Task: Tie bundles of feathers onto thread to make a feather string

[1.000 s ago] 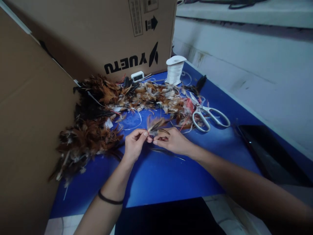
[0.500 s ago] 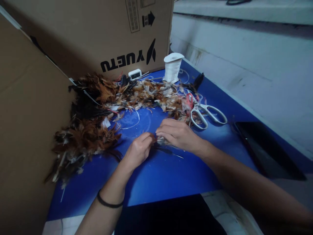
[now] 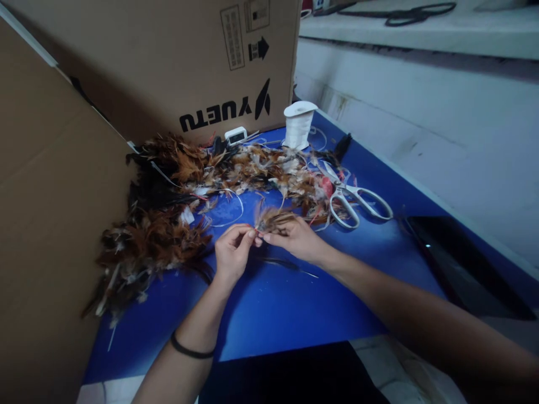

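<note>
My left hand and my right hand meet above the blue table, both pinching the base of a small bunch of brown feathers that fans upward. A long heap of brown, black and white feathers curves along the table's left side and back. One dark loose feather lies flat just under my hands. White-handled scissors rest to the right of my right hand.
A large cardboard box marked YUETU stands at the back, and a cardboard panel walls the left. A white spool and small white device sit behind the feathers. A dark tablet lies at right.
Half a second ago both hands were lowered toward the table, my right hand flat over the feathers. Now they are raised again, pinching the small bunch with its feathers fanned upward.
</note>
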### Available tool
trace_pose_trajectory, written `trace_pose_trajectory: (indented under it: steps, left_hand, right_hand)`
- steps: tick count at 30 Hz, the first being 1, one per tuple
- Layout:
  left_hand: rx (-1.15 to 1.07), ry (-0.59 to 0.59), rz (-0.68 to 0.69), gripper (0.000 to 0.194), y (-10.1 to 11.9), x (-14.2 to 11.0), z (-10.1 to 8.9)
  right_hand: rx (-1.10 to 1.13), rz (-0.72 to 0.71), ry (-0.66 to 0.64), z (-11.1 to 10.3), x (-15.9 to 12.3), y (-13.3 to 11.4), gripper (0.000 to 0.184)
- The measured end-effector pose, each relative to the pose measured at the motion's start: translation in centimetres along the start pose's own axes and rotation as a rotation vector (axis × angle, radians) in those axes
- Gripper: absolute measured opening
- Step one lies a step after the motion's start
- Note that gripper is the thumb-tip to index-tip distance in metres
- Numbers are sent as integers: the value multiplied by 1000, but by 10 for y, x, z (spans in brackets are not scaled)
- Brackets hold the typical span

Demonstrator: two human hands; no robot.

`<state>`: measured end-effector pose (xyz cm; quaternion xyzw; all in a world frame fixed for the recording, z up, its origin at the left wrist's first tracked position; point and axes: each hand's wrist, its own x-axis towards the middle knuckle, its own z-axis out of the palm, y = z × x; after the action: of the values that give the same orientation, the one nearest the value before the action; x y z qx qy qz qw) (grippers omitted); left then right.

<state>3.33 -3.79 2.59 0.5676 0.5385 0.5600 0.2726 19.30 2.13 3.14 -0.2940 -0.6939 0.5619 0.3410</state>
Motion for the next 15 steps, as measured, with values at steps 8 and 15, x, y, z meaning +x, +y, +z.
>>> trace_pose_trajectory:
  steps: [8,15]
  left_hand:
    - [389,138,220,13,-3,-3,4]
    - [604,180,492,11,-1,-1,7]
  right_hand:
    - [-343,-230,124,10,-8,-1,25]
    - [-268,-76,179,16,-10,-1,22]
